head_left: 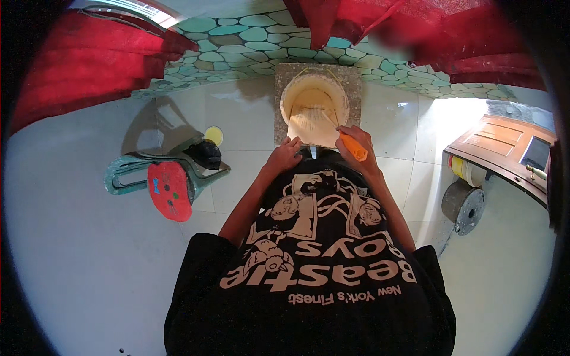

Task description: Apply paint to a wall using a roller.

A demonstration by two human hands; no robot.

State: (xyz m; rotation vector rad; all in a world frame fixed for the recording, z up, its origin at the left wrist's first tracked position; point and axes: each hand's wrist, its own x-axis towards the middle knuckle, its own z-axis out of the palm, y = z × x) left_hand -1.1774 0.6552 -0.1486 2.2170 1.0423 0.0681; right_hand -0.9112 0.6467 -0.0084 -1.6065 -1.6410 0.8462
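My right hand [363, 148] is closed around the orange handle [354, 146] of a slim tool; its thin shaft reaches up and left over a pale sheet [313, 126] with faint marks on it. Whether the tip touches the sheet is hard to tell. At the sheet's lower left corner, my left hand [285, 155] grips the edge with its fingers. The sheet's far end lies within a round, cream-coloured basin-like vessel [287, 95], whose inside is partly covered. Under the vessel is a square, speckled grey slab [352, 83].
To the left stands a green plastic chair [126, 175] with a red round piece [170, 193], a black bundle [205, 154] and a yellow disc [214, 136] near it. A grey spool [465, 207] and wooden cabinet [496, 142] are at right. Red curtains [89, 59] hang before a pebble-patterned wall [255, 34].
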